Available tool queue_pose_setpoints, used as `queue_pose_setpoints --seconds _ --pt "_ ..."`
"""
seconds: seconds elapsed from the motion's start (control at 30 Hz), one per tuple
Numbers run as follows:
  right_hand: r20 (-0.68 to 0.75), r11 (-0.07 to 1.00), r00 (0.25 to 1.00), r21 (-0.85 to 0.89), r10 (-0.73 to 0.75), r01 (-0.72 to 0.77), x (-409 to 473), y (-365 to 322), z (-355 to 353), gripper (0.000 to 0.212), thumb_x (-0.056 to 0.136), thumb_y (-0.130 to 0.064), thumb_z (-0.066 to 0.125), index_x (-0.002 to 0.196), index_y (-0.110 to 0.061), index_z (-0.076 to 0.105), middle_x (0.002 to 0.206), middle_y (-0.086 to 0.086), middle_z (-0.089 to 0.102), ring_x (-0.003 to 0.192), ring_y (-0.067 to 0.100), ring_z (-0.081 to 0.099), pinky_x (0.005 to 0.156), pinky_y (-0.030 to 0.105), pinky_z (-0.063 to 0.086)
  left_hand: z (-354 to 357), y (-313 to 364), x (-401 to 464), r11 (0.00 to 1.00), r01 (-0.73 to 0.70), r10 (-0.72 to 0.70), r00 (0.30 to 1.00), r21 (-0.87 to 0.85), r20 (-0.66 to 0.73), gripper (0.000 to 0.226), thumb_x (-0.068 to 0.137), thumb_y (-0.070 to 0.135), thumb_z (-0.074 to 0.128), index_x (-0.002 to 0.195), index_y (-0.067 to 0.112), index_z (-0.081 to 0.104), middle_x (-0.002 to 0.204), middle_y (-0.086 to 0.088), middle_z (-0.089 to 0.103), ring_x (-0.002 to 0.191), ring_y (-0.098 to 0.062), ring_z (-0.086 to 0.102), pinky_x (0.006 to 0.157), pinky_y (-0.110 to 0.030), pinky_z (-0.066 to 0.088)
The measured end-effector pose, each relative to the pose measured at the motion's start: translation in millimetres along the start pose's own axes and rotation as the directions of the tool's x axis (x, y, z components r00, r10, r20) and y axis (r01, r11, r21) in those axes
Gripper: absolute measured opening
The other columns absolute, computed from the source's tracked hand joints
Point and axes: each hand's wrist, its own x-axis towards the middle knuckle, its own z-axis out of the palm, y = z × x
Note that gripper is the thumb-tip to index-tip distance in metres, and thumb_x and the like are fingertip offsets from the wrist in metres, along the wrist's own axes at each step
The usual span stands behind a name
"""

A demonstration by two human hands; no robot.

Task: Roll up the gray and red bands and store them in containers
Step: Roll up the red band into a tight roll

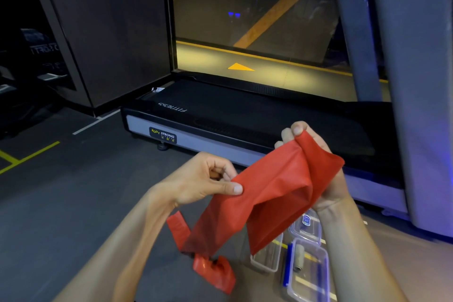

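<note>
A red band (269, 193) stretches between both hands at chest height. My right hand (326, 179) grips its upper end, with the band draped over the palm. My left hand (208, 179) pinches the band's edge between thumb and fingers. The band's loose tail (213, 270) hangs down to the floor and bunches there. Below the band, a clear container (311, 277) with blue clips lies on the floor, and a rolled gray band (299, 258) sits inside it. A second clear container (268, 257) lies partly hidden behind the red band.
A clear lid with a blue label (306, 225) lies on the floor beside the containers. A black treadmill (245, 117) stands just ahead, its gray upright (416, 81) at the right. Yellow floor lines (29, 154) mark the dark floor at the left.
</note>
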Motion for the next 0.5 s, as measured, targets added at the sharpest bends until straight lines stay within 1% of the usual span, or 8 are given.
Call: queue_pose_setpoints --seconds 0.03,0.1,0.2,0.37,0.43,0.5 --pt "0.0 1.0 1.0 -0.001 0.001 -0.001 0.2 0.2 -0.8 0.022 0.087 -0.025 0.078 0.09 -0.017 0.057 0.07 -0.006 0.05 0.059 0.006 0.043 0.055 0.021 0.048 0.4 -0.1 0.4 1.0 -0.004 0.004 1.0 0.004 -0.005 0.016 0.078 0.007 0.081 0.073 0.018 0.069 0.071 0.005 0.067 0.068 -0.004 0.06 0.066 -0.016 0.048" --pt "-0.003 1.0 1.0 -0.003 -0.001 0.001 0.4 0.0 -2.3 0.026 0.086 -0.027 0.08 0.089 -0.017 0.057 0.07 -0.006 0.049 0.059 0.006 0.043 0.055 0.021 0.048 0.5 0.2 0.9 1.0 -0.008 0.008 1.0 0.01 -0.015 0.016 0.079 0.005 0.08 0.074 0.016 0.07 0.072 0.002 0.068 0.068 -0.005 0.06 0.066 -0.017 0.049" --pt "-0.021 1.0 1.0 -0.009 -0.003 0.003 0.1 -1.1 -3.5 0.026 0.085 -0.028 0.081 0.088 -0.018 0.058 0.07 -0.006 0.048 0.059 0.006 0.043 0.055 0.02 0.047 0.5 2.5 -0.2 1.0 -0.011 0.011 0.999 0.007 -0.032 0.009 0.076 0.012 0.081 0.077 0.012 0.072 0.077 -0.006 0.07 0.071 -0.009 0.061 0.066 -0.018 0.049" --pt "-0.037 1.0 0.999 -0.029 -0.004 0.003 -0.2 -1.7 -5.9 0.028 0.083 -0.029 0.083 0.088 -0.019 0.058 0.07 -0.006 0.047 0.059 0.006 0.042 0.055 0.02 0.046 -1.8 0.7 -1.0 1.0 0.022 -0.021 0.999 0.014 -0.034 0.017 0.075 0.023 0.079 0.081 0.008 0.073 0.081 -0.017 0.064 0.075 -0.02 0.055 0.062 -0.022 0.043" --pt "-0.05 0.999 0.999 -0.033 0.005 -0.006 -0.7 -2.7 -6.6 0.029 0.081 -0.03 0.084 0.087 -0.019 0.058 0.07 -0.007 0.048 0.059 0.006 0.042 0.055 0.02 0.047 -3.0 0.7 -1.8 1.0 0.024 -0.024 1.0 0.017 -0.017 0.017 0.077 0.024 0.079 0.083 0.009 0.073 0.082 -0.015 0.065 0.075 -0.019 0.055 0.062 -0.022 0.044" --pt "-0.061 1.0 0.998 -0.028 0.007 -0.009 -1.2 -3.2 -6.0 0.027 0.083 -0.028 0.083 0.087 -0.018 0.058 0.07 -0.007 0.049 0.059 0.005 0.044 0.055 0.02 0.048 -3.0 2.1 -2.9 1.0 0.021 -0.021 1.0 0.02 0.001 0.013 0.079 0.024 0.078 0.083 0.012 0.073 0.081 -0.01 0.067 0.073 -0.012 0.057 0.062 -0.019 0.044"
